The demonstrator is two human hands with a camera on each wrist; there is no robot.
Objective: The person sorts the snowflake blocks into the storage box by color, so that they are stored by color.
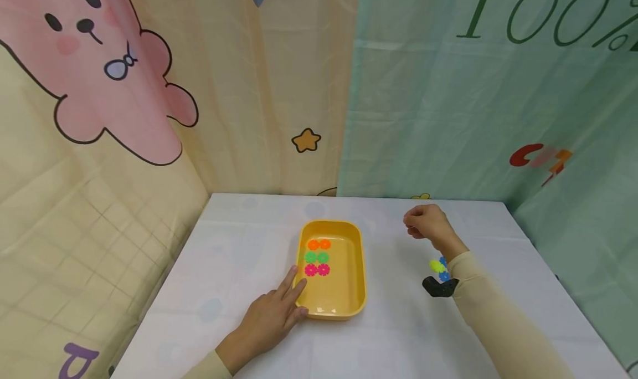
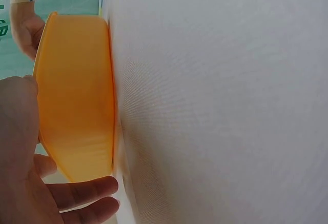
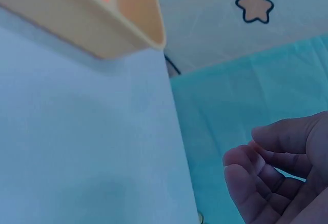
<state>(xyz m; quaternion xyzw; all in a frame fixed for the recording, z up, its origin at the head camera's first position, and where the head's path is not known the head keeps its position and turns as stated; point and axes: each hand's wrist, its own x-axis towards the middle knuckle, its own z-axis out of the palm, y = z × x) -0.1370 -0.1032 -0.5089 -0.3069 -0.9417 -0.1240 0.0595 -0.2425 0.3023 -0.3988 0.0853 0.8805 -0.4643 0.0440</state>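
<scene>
A yellow tray (image 1: 356,304) lies in the middle of the table. In its upper left part are pairs of flower-shaped pieces: orange (image 1: 325,244), green (image 1: 323,257) and pink (image 1: 323,270). My left hand (image 1: 271,315) rests against the tray's left rim with its fingers extended; in the left wrist view the fingers are beside the tray wall (image 2: 77,101). My right hand (image 1: 426,222) hovers right of the tray, its fingers loosely curled. In the right wrist view, no piece shows in that hand (image 3: 277,167).
Blue flower pieces (image 1: 443,277) and a yellow-green one (image 1: 436,266) lie on the white table (image 1: 394,334), partly hidden by my right wrist. A black wrist mount (image 1: 440,287) is on that arm. Printed curtains (image 1: 423,107) stand behind the table and at its sides.
</scene>
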